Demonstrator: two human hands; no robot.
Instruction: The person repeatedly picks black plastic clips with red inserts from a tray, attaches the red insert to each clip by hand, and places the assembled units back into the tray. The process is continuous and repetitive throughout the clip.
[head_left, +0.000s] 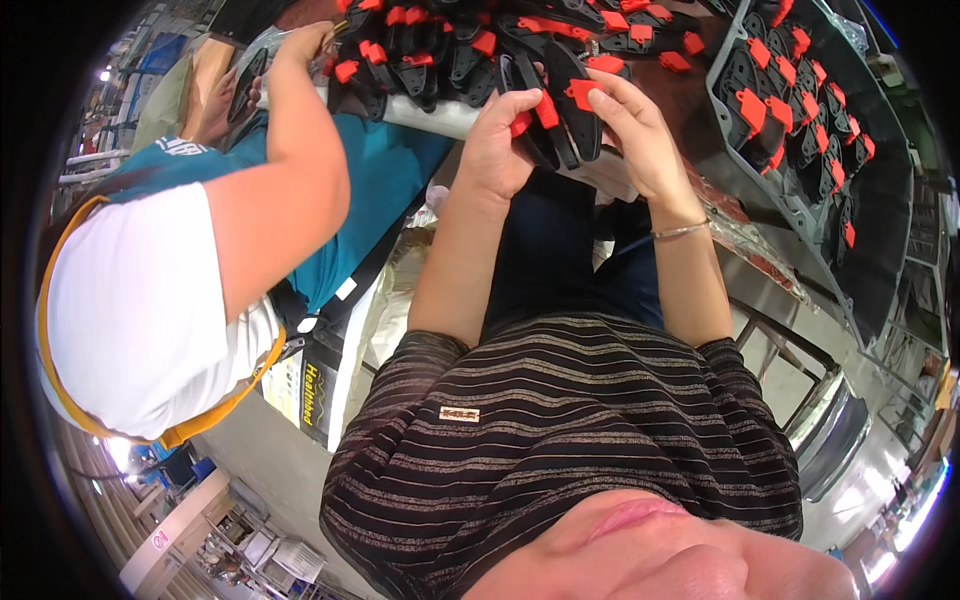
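Observation:
Both of my hands are raised over the near edge of the work table. My left hand (497, 143) grips a long black plastic part (538, 148) with a red tab, thumb pressed near the red. In my right hand (640, 132) is a second black plastic part (560, 75), its red tab (580, 94) beside my thumb. The two parts stand close side by side; whether they touch I cannot tell. My fingers behind them are partly hidden.
Many similar black parts with red tabs (415, 60) lie piled on the table. A grey bin (715, 75) at the right holds several more. To the left, a co-worker's arm (300, 150) reaches over the table. A white roll (440, 117) runs along the near edge.

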